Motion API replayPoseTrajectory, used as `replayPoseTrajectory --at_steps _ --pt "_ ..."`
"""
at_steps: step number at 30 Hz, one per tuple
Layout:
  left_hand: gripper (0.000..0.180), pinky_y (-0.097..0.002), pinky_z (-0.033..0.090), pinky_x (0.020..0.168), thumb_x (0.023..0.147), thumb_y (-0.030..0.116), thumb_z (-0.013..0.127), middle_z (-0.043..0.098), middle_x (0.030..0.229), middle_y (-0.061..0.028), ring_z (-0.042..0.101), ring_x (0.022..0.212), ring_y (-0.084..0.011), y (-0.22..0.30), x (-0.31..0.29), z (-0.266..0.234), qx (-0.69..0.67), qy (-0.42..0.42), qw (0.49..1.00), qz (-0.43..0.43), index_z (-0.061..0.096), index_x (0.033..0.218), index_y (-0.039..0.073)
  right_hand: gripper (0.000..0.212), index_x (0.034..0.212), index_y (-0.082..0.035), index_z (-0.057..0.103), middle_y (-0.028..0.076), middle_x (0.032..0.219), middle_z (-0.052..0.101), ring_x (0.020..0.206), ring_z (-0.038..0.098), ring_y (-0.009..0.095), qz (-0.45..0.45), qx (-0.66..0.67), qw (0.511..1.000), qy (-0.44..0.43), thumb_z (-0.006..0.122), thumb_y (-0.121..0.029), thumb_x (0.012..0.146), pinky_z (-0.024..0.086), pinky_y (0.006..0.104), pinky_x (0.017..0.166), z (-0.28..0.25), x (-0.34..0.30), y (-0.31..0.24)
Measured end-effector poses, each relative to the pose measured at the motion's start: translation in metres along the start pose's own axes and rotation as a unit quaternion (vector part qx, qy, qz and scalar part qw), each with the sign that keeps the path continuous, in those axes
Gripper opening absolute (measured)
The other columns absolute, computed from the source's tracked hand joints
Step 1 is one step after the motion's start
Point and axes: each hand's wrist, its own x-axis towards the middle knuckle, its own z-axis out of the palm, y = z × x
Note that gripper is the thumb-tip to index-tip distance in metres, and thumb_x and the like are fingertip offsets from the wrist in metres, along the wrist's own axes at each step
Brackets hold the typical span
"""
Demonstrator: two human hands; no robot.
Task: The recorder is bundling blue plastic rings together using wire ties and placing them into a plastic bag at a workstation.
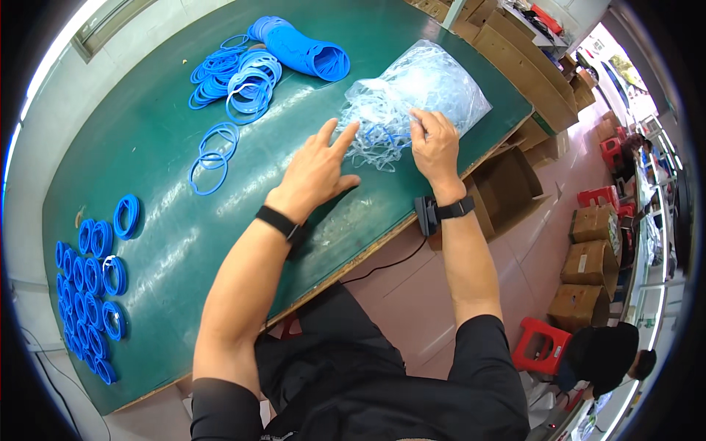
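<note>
— Clenching anything in the left grip [312, 173]?
— No, spread loose just beside tangled clear strips [373, 145], partly blue; can't tell about the curled right grip [436, 147], opposite
— Hidden anywhere?
— Yes, under the right grip; hard to separate from the crinkled clear bag [452, 84], just beyond on the green desk [169, 180]

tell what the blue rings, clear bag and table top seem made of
Blue rings: probably rubber or plastic, smooth, given their even colour. Clear bag: likely thin plastic film, glossy, see-through and crinkled. Table top: green, smooth, glare streaks show sheen; perhaps painted board or matting.
</note>
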Motion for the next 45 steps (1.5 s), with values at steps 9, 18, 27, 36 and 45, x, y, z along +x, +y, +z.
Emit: replayPoseTrajectory --at_steps 9,18,27,36,45 --pt "0.062 -0.0548 0.062 0.099 0.098 0.017 0.081 0.069 0.145 -0.0258 0.073 0.12 -0.0471 0.021 0.067 0.037 -0.071 -0.05 0.993 0.084 0.06 0.156 0.011 0.015 0.119 -0.006 0.081 0.009 0.092 0.068 0.078 0.063 0.023 0.069 0.215 0.974 -0.035 0.07 -0.005 0.109 0.051 0.0349 0.073 -0.029 -0.008 -0.037" --pt "0.046 -0.0527 0.062 0.094 0.102 0.015 0.07 0.073 0.135 -0.0266 0.074 0.114 -0.0488 0.035 0.084 0.058 -0.192 0.041 0.977 0.084 0.068 0.148 0.009 0.013 0.117 -0.001 0.079 -0.002 0.09 0.062 0.08 0.051 0.009 0.13 0.436 0.884 -0.106 0.069 -0.009 0.115 0.043 0.0278 0.072 -0.045 -0.011 -0.059" --pt "0.052 -0.0444 0.064 0.095 0.103 0.017 0.079 0.077 0.13 -0.0228 0.078 0.109 -0.0362 0.0 0.11 0.104 -0.251 0.102 0.958 0.097 0.067 0.151 0.002 0.015 0.118 0.001 0.08 -0.002 0.092 0.062 0.083 0.052 0.008 0.191 0.605 0.746 -0.2 0.072 -0.011 0.113 0.043 0.0262 0.075 -0.046 -0.016 -0.051" --pt "0.048 -0.0373 0.065 0.081 0.109 0.014 0.08 0.077 0.12 -0.0129 0.076 0.096 -0.019 0.023 0.109 0.072 -0.54 0.092 0.82 -0.165 0.064 0.151 -0.001 0.029 0.128 -0.001 0.079 0.001 0.1 0.062 0.091 0.057 0.011 0.147 0.492 0.845 -0.153 0.086 -0.006 0.099 0.047 0.0268 0.083 -0.06 -0.03 -0.05" --pt "0.05 -0.0354 0.063 0.08 0.105 0.009 0.083 0.073 0.111 -0.0065 0.072 0.093 -0.016 0.059 0.104 0.063 -0.663 0.114 0.709 -0.21 0.06 0.148 0.0 0.035 0.127 -0.004 0.079 0.012 0.107 0.071 0.1 0.071 0.029 0.169 0.097 0.981 -0.02 0.084 -0.001 0.093 0.057 0.0367 0.094 -0.047 -0.043 -0.063"
